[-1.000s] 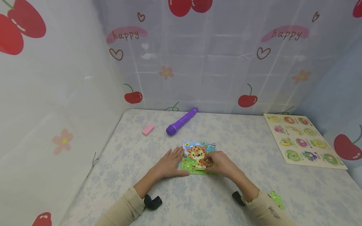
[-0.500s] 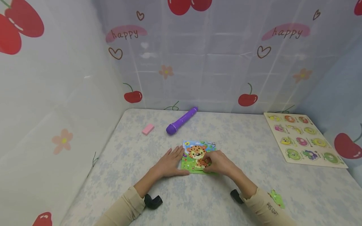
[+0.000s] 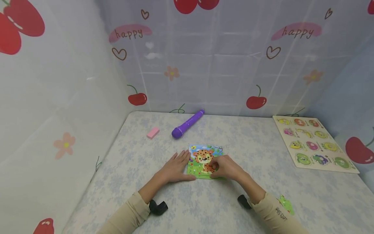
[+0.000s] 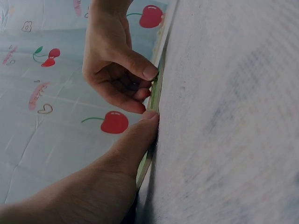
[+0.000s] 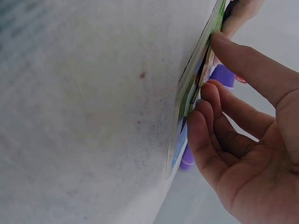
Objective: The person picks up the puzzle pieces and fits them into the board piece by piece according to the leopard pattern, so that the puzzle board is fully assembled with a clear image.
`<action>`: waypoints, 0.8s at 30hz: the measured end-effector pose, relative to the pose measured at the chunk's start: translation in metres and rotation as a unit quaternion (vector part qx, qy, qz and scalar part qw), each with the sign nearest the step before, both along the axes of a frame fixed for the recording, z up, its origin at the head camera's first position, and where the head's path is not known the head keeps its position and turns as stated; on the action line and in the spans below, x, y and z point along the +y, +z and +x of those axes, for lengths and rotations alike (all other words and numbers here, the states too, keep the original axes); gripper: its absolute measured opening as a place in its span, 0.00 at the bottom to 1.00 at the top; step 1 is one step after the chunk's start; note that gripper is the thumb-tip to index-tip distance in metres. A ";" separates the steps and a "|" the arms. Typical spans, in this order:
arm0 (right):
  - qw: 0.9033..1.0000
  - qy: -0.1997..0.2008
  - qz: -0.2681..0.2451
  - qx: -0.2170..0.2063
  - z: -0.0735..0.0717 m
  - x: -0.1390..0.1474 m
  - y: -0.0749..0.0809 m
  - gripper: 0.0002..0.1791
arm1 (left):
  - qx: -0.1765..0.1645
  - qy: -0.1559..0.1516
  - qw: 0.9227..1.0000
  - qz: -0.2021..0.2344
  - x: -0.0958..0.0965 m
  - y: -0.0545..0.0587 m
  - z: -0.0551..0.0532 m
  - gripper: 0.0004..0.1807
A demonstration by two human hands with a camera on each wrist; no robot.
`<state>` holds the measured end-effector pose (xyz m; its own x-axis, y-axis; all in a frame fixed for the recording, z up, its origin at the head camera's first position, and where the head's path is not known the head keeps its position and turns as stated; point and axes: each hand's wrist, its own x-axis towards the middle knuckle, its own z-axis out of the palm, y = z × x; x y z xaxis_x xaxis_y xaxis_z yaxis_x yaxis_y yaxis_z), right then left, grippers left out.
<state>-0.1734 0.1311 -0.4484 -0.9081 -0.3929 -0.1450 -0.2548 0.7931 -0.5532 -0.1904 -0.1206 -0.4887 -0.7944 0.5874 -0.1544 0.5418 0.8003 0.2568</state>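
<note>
A jigsaw puzzle (image 3: 201, 152) with a spotted leopard cub on blue and green lies flat on the table. My left hand (image 3: 175, 167) rests along its left side, fingers straight and thumb at the near edge. With thumb and curled fingertips my right hand (image 3: 229, 168) holds a puzzle piece (image 3: 208, 167) at the cub's body, low over the board. That hand covers the puzzle's lower right part. Seen from the right wrist, the fingertips (image 5: 208, 93) meet the puzzle's face. A loose green puzzle piece (image 3: 286, 204) lies beside the right sleeve.
Behind the puzzle lie a purple toy microphone (image 3: 188, 124) and a pink block (image 3: 153, 133). A wooden fruit board (image 3: 315, 144) sits at the back right. Black wrist-worn parts (image 3: 157, 208) show under both sleeves. Cherry-printed sheeting (image 3: 201, 65) rises behind the table.
The puzzle piece under my right hand, raised and askew a second ago, now lies lower and lines up with the picture. My left hand has stayed put.
</note>
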 end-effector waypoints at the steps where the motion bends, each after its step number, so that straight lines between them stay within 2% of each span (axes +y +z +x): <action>1: 1.000 -0.001 -0.001 -0.001 0.000 0.000 0.000 0.20 | 0.002 -0.001 1.000 0.000 0.000 0.000 0.000 0.60; 12: 0.999 0.031 0.000 0.042 -0.001 0.000 0.000 0.11 | 0.005 -0.004 1.000 0.007 0.000 0.002 0.002 0.59; 24: 0.999 0.026 0.015 0.045 -0.001 -0.002 -0.002 0.09 | 0.003 -0.002 1.000 0.003 0.000 0.002 0.002 0.60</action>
